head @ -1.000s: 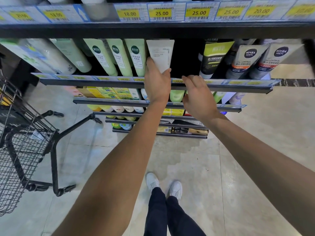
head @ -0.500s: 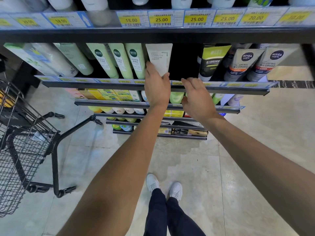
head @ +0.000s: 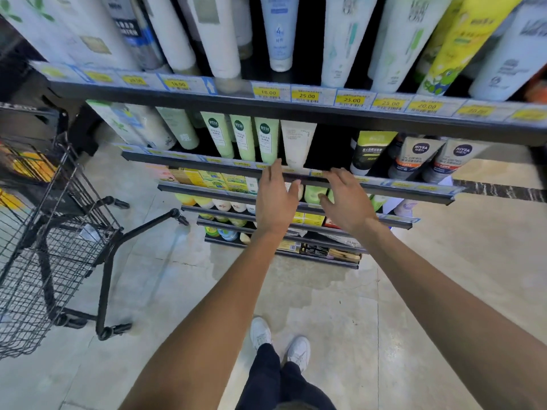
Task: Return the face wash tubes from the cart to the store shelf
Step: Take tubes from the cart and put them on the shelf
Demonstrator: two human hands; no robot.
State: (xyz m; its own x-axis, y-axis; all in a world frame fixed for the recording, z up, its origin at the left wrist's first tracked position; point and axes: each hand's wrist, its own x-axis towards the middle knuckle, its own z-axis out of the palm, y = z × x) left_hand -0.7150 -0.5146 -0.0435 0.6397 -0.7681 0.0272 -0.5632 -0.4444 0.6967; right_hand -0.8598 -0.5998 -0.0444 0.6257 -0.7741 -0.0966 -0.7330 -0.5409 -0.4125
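Cream-white plastic face wash tube (head: 297, 143) stands cap-down on the dark metal store shelf (head: 189, 160), slotted just right of three pale green tubes (head: 242, 140) w/ a dark gap on its other side before the black-and-lime tube (head: 368, 152). Left hand (head: 275, 196) hangs just below the shelf edge, fingers straight and apart, grip released, holding nothing; one fingertip near the tube's cap, can't tell if touching. Right hand (head: 346, 199) likewise spread and empty, in front of the lower shelf lip. So this tube looks placed, approx. done. Black wire shopping cart (head: 44, 247) sits at left, well apart from the hands; its basket is cut off by the frame, so can't tell if more tubes are left in there. If any, that's what remains.
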